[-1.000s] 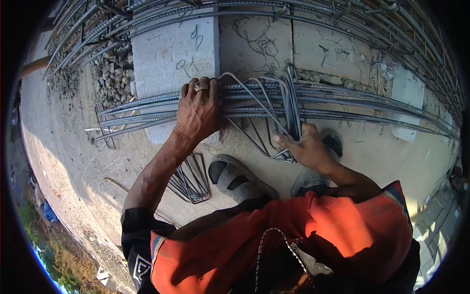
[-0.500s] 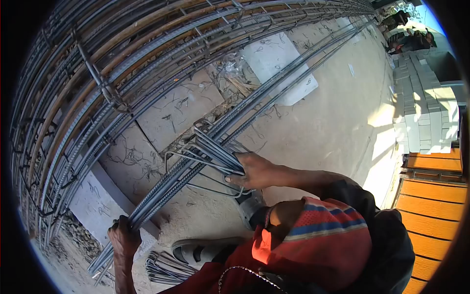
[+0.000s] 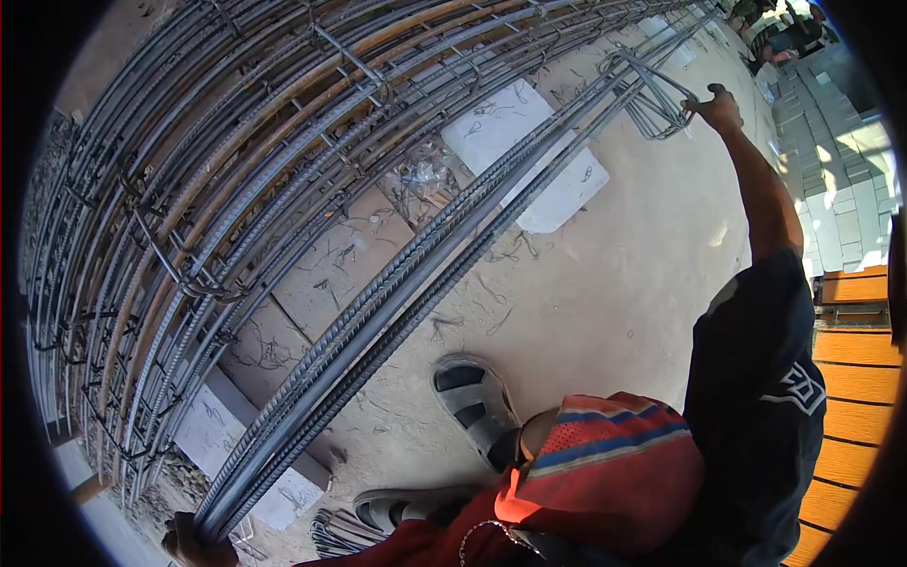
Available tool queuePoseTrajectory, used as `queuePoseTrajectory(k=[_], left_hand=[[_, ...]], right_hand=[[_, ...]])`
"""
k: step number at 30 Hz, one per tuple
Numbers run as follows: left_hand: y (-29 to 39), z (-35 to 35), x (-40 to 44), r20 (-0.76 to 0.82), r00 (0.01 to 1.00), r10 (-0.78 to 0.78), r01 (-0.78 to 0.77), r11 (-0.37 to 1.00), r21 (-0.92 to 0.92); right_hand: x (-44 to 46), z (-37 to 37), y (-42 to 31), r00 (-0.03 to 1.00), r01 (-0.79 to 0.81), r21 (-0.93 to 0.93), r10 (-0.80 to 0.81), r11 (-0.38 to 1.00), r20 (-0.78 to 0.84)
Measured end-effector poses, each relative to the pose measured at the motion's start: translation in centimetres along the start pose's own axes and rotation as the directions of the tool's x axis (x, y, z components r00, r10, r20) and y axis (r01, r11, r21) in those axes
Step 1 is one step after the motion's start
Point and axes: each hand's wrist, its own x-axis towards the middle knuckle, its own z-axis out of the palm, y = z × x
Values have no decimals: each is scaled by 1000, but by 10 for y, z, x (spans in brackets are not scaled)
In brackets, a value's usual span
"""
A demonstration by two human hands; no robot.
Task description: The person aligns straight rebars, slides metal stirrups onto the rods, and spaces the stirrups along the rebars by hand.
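My left hand (image 3: 196, 546) is closed around the near end of a bundle of ribbed steel rebars (image 3: 378, 326), at the lower left. The bars run diagonally from it towards the upper right. Far along them hangs a cluster of bent steel stirrups (image 3: 650, 102), looped around the bars. At the cluster's right corner is my outstretched right hand (image 3: 720, 111), its fingers apart at the edge of the stirrups; whether a fingertip touches the steel is hard to tell.
A long tied rebar cage (image 3: 255, 180) curves along the left. White blocks (image 3: 557, 189) lie under the bars. More stirrups (image 3: 345, 537) rest by my sandals (image 3: 472, 406). Stacked pale blocks (image 3: 836, 180) and orange panels (image 3: 855, 397) stand right; people are at the far upper right.
My right hand has moved far up and away along the bars, and the stirrups have shifted with it. My left hand, still gripping the bars, is lower and closer to me.
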Motion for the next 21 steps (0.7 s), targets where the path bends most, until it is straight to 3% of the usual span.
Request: queuePoseTrajectory(k=[1, 2, 3, 6, 9, 12, 14, 15, 16, 17, 19, 20, 21], left_hand=[[7, -16, 6, 35, 997, 69, -72, 993, 97], [5, -29, 12, 90, 985, 149, -164, 966, 198], [3, -23, 12, -14, 993, 117, -115, 986, 124], [9, -16, 16, 100, 991, 86, -84, 996, -29], [-14, 36, 4, 136, 991, 0, 22, 987, -159], [5, 38, 28, -45, 995, 94, -103, 959, -265], [4, 50, 42, 43, 997, 66, -49, 949, -312], [2, 62, 49, 53, 996, 71, -51, 948, -314], [1, 72, 53, 87, 993, 85, -55, 952, -301], [-1, 89, 54, 68, 995, 78, -51, 941, -335], [0, 102, 57, 103, 987, 124, -84, 941, -327], [4, 103, 58, 109, 988, 111, -74, 953, -294], [3, 108, 59, 141, 982, 123, -76, 950, -304]], right_hand=[[19, -9, 27, 983, -182, -69, 184, 981, 22], [33, -13, 43, 968, -213, -32, 207, 976, -143], [39, -24, 55, 978, -105, 33, 109, 994, -177], [58, -27, 94, 972, -92, -75, 73, 993, -222], [52, -30, 103, 988, -102, -207, 75, 973, -133], [50, -13, 105, 989, -59, -242, 24, 968, -144], [48, 13, 97, 986, 164, -174, -168, 971, -9], [50, 43, 103, 953, 300, 50, -297, 953, -60], [30, 58, 87, 931, 365, 162, -357, 917, -77], [-17, 51, 48, 897, 440, 157, -439, 884, -39], [-94, 48, -3, 824, 490, 438, -565, 754, 50], [-126, 40, -26, 665, 720, 301, -745, 625, -45], [-158, 30, -50, 660, 721, 264, -751, 640, 20]])
